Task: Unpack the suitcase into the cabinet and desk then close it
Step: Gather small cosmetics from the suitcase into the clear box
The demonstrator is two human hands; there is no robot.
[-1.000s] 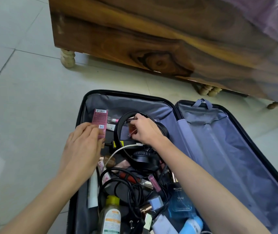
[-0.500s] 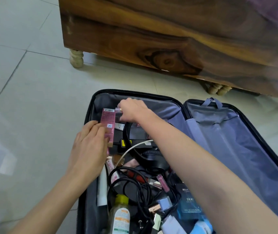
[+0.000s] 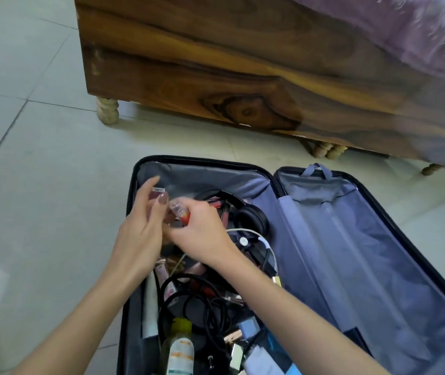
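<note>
Over the packed left half of the suitcase [image 3: 351, 253], the left hand [image 3: 137, 239] pinches a pink box [image 3: 156, 194]; just right of it, the right hand [image 3: 202, 234] grips a clear-capped tube [image 3: 179, 212]. Small items are apparently being gathered, and next both need carrying to the cabinet or desk.

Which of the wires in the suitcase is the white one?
The white wire curls beside the black headphones, just right of the right hand. The other wires are black and coiled by the yellow-capped bottle.
</note>
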